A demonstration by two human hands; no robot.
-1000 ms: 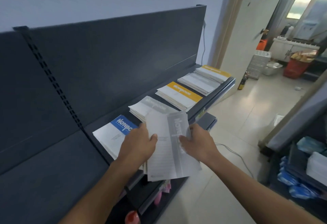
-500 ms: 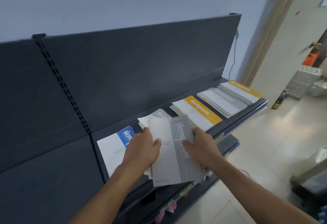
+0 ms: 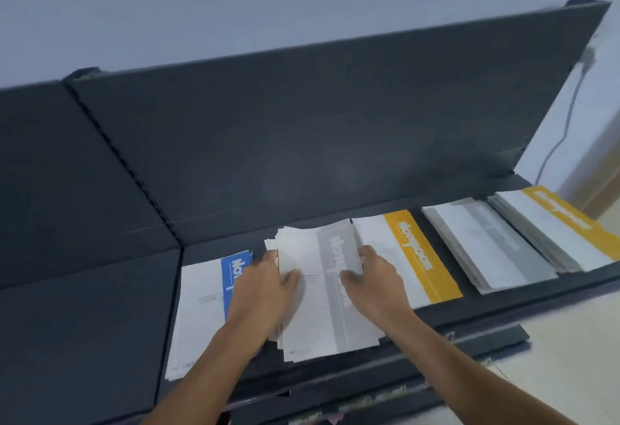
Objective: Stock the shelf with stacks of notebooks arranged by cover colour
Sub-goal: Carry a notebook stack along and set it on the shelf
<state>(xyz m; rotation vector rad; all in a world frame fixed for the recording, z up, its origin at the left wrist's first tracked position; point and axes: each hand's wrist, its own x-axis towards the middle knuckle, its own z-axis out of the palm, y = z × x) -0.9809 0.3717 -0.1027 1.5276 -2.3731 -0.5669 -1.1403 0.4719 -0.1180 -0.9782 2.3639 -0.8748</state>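
Observation:
A stack of white notebooks with a grey band [image 3: 322, 310] lies on the dark shelf [image 3: 503, 300], in the middle of a row. My left hand [image 3: 265, 287] grips its left edge and my right hand [image 3: 372, 280] grips its right edge, thumbs on the top cover. To the left lies a blue-banded notebook stack [image 3: 201, 307], partly under my left forearm. To the right lie a yellow-banded stack [image 3: 412, 257], another grey-banded stack [image 3: 486, 243] and a second yellow-banded stack [image 3: 557, 226].
A dark back panel [image 3: 302, 136] rises behind the shelf, with a slotted upright [image 3: 127, 169] at the left. A lower shelf edge [image 3: 402, 387] juts out below. A cable [image 3: 557, 143] hangs on the wall at the right, above pale floor [image 3: 570, 357].
The grey-banded notebooks in both hands have gone forward and down onto the grey stack on the shelf. The view has swung left, and the room at the right is out of frame.

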